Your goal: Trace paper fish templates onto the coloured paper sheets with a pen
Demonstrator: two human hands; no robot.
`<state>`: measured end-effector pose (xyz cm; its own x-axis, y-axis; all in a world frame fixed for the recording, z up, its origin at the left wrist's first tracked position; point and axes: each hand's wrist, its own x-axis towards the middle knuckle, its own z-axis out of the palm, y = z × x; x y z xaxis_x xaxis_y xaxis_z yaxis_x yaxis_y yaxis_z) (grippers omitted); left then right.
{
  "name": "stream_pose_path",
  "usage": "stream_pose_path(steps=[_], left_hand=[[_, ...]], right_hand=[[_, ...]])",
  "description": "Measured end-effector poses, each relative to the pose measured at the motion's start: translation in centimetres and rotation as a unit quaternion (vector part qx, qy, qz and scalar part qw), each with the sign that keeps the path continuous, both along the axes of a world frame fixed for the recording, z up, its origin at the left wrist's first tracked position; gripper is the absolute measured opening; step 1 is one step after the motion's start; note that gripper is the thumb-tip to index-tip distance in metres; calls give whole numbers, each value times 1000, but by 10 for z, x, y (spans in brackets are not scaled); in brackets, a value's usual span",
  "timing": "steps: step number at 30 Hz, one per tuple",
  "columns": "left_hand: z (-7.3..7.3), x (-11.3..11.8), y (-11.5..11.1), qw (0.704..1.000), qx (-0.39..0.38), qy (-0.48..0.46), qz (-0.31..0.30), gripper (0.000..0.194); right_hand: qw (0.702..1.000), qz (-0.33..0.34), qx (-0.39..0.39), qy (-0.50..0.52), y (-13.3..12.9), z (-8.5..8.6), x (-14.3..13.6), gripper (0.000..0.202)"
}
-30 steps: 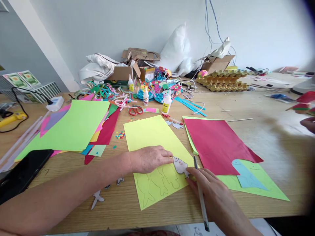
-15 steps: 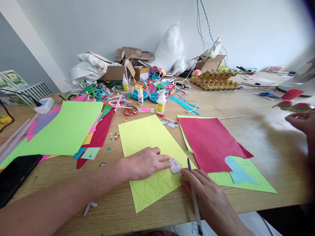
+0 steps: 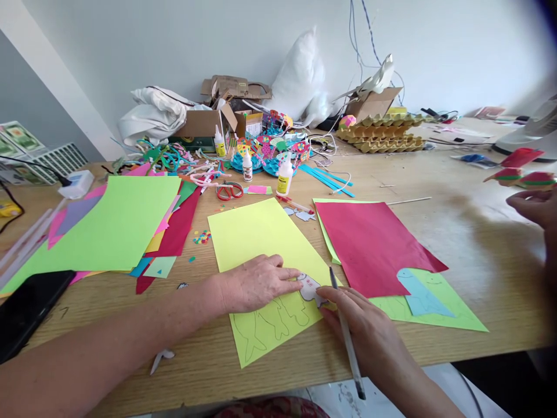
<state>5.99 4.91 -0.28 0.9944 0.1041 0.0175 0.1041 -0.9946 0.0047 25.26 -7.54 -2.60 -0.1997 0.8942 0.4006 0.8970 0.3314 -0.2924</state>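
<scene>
The white cutout (image 3: pixel 308 286) lies on the lower right part of the yellow sheet (image 3: pixel 256 235), between the hands, with drawn outlines (image 3: pixel 250 334) just beside it. The left hand (image 3: pixel 259 284) is spread loosely, palm down, its fingertips at the cutout's upper end, gripping nothing. The right hand (image 3: pixel 363 322) has its thumb and forefinger bunched at the other end and carries the pen (image 3: pixel 346 334) slantwise over its fingers; whether it also pinches the cutout I cannot tell.

The likeliest trouble is slipping: the cutout looks thin and small, and if the left fingertips press unevenly or lift, it could skew or slide onto the nearest outline. The yellow sheet seems unweighted apart from the hands, so a sideways push could turn it, and its near corner lies close to the table (image 3: pixel 209 383) edge. The pen sits loosely, by the look of it; a roll of the fingers could drop it or leave a stray mark, though which end writes is unclear. The red sheet (image 3: pixel 365 244) lies near the right hand, where a knuckle or wrist could nudge it.
</scene>
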Motion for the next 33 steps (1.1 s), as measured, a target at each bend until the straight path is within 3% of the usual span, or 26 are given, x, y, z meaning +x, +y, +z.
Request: stream_pose_path(steps=[16,27,33], left_hand=[[-2,-2,3,1000,17,-10,-8,37],[-3,-6,4,1000,-1,-14,-8,40],[-2,-6,4,1000,-16,-7,1,43]], right_hand=[[1000,5,11,7,3,-6,-1,21],[998,-2,-57,39,5,4,4,20],[991,-102,-22,87,8,23,19,13]])
